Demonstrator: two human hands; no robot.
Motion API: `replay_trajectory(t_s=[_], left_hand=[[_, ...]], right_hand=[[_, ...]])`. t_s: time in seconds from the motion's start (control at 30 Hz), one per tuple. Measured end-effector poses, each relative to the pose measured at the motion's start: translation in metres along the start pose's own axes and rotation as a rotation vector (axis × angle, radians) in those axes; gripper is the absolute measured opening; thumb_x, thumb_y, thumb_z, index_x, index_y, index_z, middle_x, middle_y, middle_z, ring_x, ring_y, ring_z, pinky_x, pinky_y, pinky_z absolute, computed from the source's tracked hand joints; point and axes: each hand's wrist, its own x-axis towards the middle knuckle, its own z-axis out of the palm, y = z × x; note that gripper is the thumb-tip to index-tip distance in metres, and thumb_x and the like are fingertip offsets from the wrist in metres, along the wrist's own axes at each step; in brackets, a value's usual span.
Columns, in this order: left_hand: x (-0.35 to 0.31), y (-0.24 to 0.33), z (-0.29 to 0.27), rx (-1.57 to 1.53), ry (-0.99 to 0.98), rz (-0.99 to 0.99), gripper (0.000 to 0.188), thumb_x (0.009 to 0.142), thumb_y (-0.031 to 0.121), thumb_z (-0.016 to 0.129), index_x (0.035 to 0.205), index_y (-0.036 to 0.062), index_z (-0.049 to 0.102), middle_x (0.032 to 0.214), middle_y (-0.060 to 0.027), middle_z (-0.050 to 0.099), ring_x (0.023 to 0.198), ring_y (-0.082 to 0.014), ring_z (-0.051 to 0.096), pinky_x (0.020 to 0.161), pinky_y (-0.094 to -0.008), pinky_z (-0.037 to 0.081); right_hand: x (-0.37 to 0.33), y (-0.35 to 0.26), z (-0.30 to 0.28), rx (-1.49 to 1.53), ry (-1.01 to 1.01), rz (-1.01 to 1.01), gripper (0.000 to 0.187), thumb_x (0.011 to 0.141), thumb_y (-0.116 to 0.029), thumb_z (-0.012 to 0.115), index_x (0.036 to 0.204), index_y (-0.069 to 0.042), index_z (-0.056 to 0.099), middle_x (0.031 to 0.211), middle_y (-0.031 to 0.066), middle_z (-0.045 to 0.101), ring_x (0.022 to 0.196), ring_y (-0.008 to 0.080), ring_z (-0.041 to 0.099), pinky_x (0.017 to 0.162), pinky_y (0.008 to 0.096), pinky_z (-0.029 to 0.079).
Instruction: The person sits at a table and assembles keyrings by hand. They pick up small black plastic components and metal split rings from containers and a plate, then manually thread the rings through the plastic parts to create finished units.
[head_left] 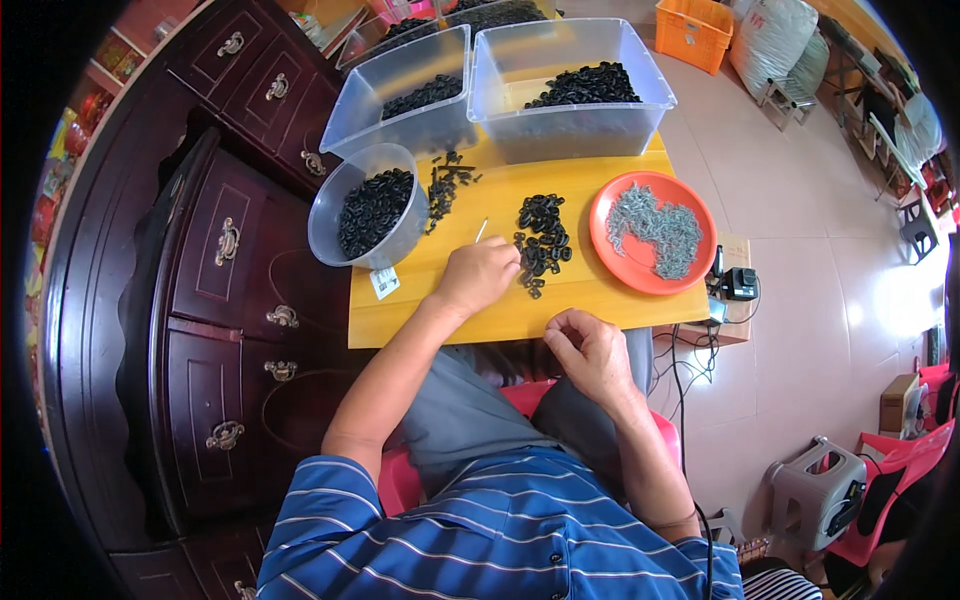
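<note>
My left hand (480, 273) rests low over the yellow table with its fingers bent together at the left edge of a loose pile of small black oval plastic pieces (543, 228). Whatever its fingertips pinch, if anything, is hidden. Just beyond the knuckles shows a thin whitish stick (483, 230); I cannot tell whether it touches the hand. At the table's front edge my right hand (592, 352) is closed, thumb against curled fingers, and its contents cannot be made out. An orange-red plate (625, 268) holding small silvery metal pieces (660, 228) stands beyond it to the right.
A round clear tub (325, 222) of black pieces stands at the left, near scattered black bits (447, 185). Two clear bins (570, 135) with more black pieces line the table's far side. Dark wooden drawers (230, 240) border the left; a small black device (740, 284) sits right.
</note>
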Motion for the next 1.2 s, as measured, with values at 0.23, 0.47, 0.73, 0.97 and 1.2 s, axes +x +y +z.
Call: replay_trajectory(t_s=[0.23, 0.47, 0.73, 0.97, 1.2], left_hand=[[-0.007, -0.003, 0.000, 0.056, -0.037, -0.038, 0.009, 0.082, 0.008, 0.064, 0.084, 0.0048, 0.056, 0.079, -0.0129, 0.063, 0.073, -0.0348, 0.065, 0.065, -0.0462, 0.051], [-0.037, 0.041, -0.006, -0.203, 0.082, -0.043, 0.013, 0.084, 0.005, 0.064, 0.096, 0.0050, 0.065, 0.080, -0.0120, 0.064, 0.072, -0.0309, 0.066, 0.063, -0.0411, 0.053], [-0.043, 0.043, 0.011, -0.127, 0.128, 0.038, 0.013, 0.085, 0.006, 0.065, 0.097, 0.0062, 0.070, 0.087, -0.0097, 0.067, 0.075, -0.0307, 0.067, 0.065, -0.0406, 0.056], [-0.041, 0.044, 0.011, -0.132, 0.129, 0.044, 0.012, 0.085, 0.005, 0.066, 0.096, 0.0054, 0.071, 0.085, -0.0105, 0.067, 0.075, -0.0305, 0.067, 0.065, -0.0399, 0.055], [-0.038, 0.040, 0.012, -0.102, 0.084, 0.063, 0.007, 0.088, 0.011, 0.065, 0.094, 0.0063, 0.067, 0.086, -0.0108, 0.064, 0.078, -0.0331, 0.066, 0.066, -0.0435, 0.055]], right_hand=[[0.000, 0.000, -0.001, -0.013, 0.004, -0.013, 0.015, 0.087, -0.019, 0.068, 0.088, -0.004, 0.070, 0.075, 0.0140, 0.069, 0.067, 0.0293, 0.069, 0.066, 0.0391, 0.054], [0.000, 0.004, 0.000, -0.010, 0.034, -0.038, 0.016, 0.087, -0.019, 0.067, 0.089, -0.004, 0.071, 0.078, 0.0149, 0.070, 0.071, 0.0327, 0.070, 0.068, 0.0415, 0.054], [0.001, 0.003, -0.002, -0.017, 0.028, -0.030, 0.016, 0.087, -0.019, 0.066, 0.090, -0.004, 0.071, 0.078, 0.0147, 0.071, 0.072, 0.0323, 0.070, 0.069, 0.0413, 0.055], [0.001, 0.010, 0.000, -0.025, 0.056, -0.073, 0.017, 0.087, -0.017, 0.070, 0.092, -0.001, 0.071, 0.075, 0.0110, 0.070, 0.064, 0.0196, 0.068, 0.064, 0.0332, 0.054], [0.001, 0.002, -0.003, -0.026, 0.032, -0.036, 0.016, 0.087, -0.018, 0.067, 0.091, -0.004, 0.071, 0.079, 0.0144, 0.071, 0.072, 0.0316, 0.070, 0.069, 0.0405, 0.055]])
